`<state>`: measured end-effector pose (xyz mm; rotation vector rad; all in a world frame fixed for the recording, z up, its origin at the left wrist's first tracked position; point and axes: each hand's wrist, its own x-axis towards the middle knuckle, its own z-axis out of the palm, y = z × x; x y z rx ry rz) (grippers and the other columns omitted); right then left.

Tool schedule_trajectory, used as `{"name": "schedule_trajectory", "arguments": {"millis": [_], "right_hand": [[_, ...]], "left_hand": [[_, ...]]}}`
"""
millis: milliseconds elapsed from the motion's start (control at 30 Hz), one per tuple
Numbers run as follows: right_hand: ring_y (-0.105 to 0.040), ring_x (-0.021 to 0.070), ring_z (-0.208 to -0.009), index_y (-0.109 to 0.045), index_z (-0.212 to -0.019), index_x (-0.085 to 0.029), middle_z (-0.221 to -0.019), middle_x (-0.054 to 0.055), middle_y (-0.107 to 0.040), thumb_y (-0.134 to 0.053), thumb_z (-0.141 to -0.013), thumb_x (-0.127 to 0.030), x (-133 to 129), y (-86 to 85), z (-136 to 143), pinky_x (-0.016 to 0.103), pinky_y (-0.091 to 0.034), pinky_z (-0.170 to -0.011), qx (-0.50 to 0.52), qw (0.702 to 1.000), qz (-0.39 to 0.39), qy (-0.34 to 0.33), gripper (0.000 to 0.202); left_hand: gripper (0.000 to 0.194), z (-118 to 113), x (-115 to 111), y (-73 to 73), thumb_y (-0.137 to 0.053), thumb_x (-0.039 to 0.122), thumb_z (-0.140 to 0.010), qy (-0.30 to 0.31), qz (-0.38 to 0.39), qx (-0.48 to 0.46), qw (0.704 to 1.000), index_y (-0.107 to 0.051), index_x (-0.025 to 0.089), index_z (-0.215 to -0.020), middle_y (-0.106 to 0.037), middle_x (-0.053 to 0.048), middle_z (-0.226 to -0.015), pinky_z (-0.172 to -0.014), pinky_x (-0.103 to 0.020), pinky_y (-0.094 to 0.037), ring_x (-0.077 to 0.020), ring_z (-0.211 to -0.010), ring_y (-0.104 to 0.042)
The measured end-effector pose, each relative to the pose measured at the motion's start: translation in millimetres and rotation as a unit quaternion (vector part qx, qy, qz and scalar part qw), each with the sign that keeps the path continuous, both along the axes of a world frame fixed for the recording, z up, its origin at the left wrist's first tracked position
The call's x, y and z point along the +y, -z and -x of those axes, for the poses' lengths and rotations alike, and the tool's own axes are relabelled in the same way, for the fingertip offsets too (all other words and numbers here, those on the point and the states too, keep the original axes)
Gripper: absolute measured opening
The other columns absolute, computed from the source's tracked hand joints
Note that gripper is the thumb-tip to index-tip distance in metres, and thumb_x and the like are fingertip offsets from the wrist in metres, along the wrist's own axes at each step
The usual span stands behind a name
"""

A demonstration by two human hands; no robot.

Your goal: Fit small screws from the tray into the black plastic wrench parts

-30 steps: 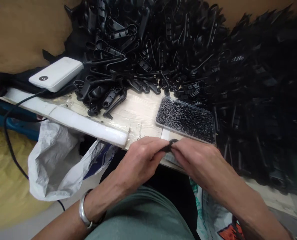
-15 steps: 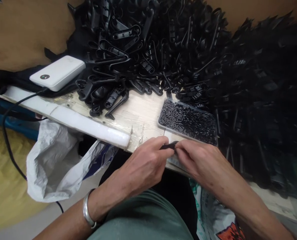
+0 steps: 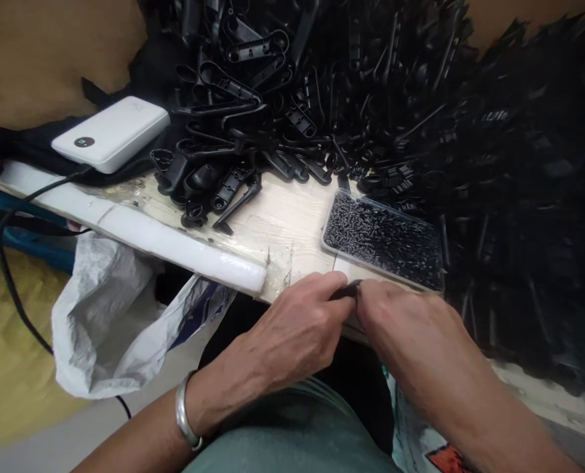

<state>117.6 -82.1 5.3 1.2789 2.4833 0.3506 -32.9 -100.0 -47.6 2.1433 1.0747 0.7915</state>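
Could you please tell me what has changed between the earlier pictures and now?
The right hand has turned, so its thumb, visible at first, is now mostly hidden. Both it and the left hand keep hold of the black part; nothing was let go. The whole scene has slid rightward in view as the camera moved. The filled tray, white device and pile stayed in place.

- Looks like a small-parts workshop.
- Big loose heap of look-alike black plastic lever-shaped parts (image 3: 302, 122), bulk quantity.
- Pale wood-grain worktop (image 3: 292, 207), long white strip (image 3: 174, 244) along its edge.
- Shallow clear plastic box (image 3: 351, 259) packed with tiny black pieces (image 3: 383, 236).
- Crumpled white sack (image 3: 95, 335), open-mouthed, below worktop edge.
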Motion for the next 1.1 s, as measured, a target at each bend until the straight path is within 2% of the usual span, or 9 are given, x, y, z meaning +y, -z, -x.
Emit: {"name": "schedule_trajectory", "arguments": {"millis": [300,500,667,733,833,900,933,1033,1100], "right_hand": [[-0.057,0.0198,-0.046,-0.053,-0.069,-0.015,-0.059,0.003,-0.054,-0.051,-0.065,0.009,-1.0,-5.9,7.6,0.027,-0.029,-0.043,-0.004,1.0,0.011,0.005,0.025],[-0.054,0.014,-0.052,-0.055,-0.067,-0.017,-0.061,0.001,-0.059,-0.054,-0.078,-0.003,19.1,-10.0,-11.9,0.026,-0.034,-0.051,0.102,0.989,0.097,-0.054,0.018],[-0.056,0.0171,-0.059,-0.057,-0.064,-0.019,-0.063,0.003,-0.06,-0.052,-0.07,0.005,17.9,-9.0,-13.2,0.028,-0.033,-0.055,0.128,0.985,0.091,-0.07,0.024],[-0.053,0.0162,-0.054,-0.056,-0.062,-0.018,-0.06,0.002,-0.057,-0.05,-0.068,0.006,21.3,-6.0,-15.1,0.03,-0.029,-0.052,0.147,0.982,0.097,-0.071,0.026],[-0.05,0.0132,-0.051,-0.057,-0.062,-0.018,-0.058,0.0,-0.056,-0.052,-0.079,-0.004,26.8,-0.5,-29.3,0.028,-0.03,-0.051,0.239,0.957,0.162,-0.035,0.023],[-0.053,0.0122,-0.053,-0.061,-0.069,-0.019,-0.059,-0.002,-0.058,-0.052,-0.088,-0.016,22.1,3.9,-43.9,0.026,-0.036,-0.054,0.362,0.909,0.199,0.06,0.021],[-0.055,0.0121,-0.054,-0.063,-0.073,-0.019,-0.059,-0.002,-0.059,-0.052,-0.09,-0.023,16.2,6.6,-51.0,0.025,-0.039,-0.055,0.433,0.866,0.214,0.129,0.021],[-0.061,0.0141,-0.054,-0.066,-0.09,-0.015,-0.065,0.001,-0.065,-0.056,-0.089,-0.041,-8.2,16.6,-64.3,0.025,-0.049,-0.052,0.596,0.678,0.289,0.318,0.027],[-0.068,0.0182,-0.066,-0.062,-0.11,-0.013,-0.079,0.006,-0.071,-0.06,-0.086,-0.046,-21.4,23.5,-64.5,0.028,-0.056,-0.057,0.652,0.566,0.34,0.372,0.04]], "left_hand": [[0.019,-1.2,0.4,2.5,-0.04,0.005,-0.088,0.003,-0.027,0.016,0.999,-0.057,0.012,-0.083,-0.054,-0.007,-0.099,-0.083,-0.03,-0.047,-0.0164,-0.09,-0.052],[0.022,0.0,1.3,-2.3,-0.035,0.006,-0.091,0.027,-0.051,0.092,0.994,-0.055,0.013,-0.088,-0.05,-0.006,-0.093,-0.076,-0.031,-0.046,-0.0165,-0.083,-0.048],[0.02,-1.8,1.0,-5.6,-0.036,0.009,-0.091,0.027,-0.037,0.133,0.99,-0.053,0.015,-0.083,-0.05,-0.005,-0.092,-0.076,-0.032,-0.045,-0.0168,-0.082,-0.048],[0.019,-3.1,1.7,-10.6,-0.037,0.01,-0.091,0.03,-0.034,0.157,0.987,-0.053,0.016,-0.082,-0.05,-0.005,-0.093,-0.076,-0.033,-0.046,-0.0172,-0.082,-0.048],[0.02,-4.3,4.0,-21.7,-0.036,0.01,-0.091,0.032,-0.023,0.208,0.977,-0.055,0.015,-0.09,-0.05,-0.006,-0.093,-0.072,-0.032,-0.047,-0.0175,-0.081,-0.049],[0.023,-3.5,5.3,-26.4,-0.037,0.007,-0.089,0.031,-0.011,0.225,0.974,-0.057,0.016,-0.099,-0.05,-0.007,-0.097,-0.071,-0.03,-0.048,-0.0176,-0.084,-0.051],[0.027,-2.6,5.5,-26.8,-0.037,0.005,-0.088,0.029,-0.005,0.223,0.974,-0.057,0.016,-0.103,-0.05,-0.007,-0.101,-0.072,-0.03,-0.049,-0.0176,-0.086,-0.052],[0.036,0.3,3.7,-20.9,-0.038,0.0,-0.085,0.018,-0.009,0.173,0.985,-0.057,0.018,-0.109,-0.051,-0.009,-0.111,-0.076,-0.028,-0.051,-0.0176,-0.094,-0.055],[0.038,-0.2,0.4,-15.2,-0.04,-0.001,-0.084,0.005,-0.024,0.112,0.993,-0.057,0.018,-0.112,-0.051,-0.009,-0.114,-0.08,-0.027,-0.051,-0.017,-0.099,-0.055]]}}
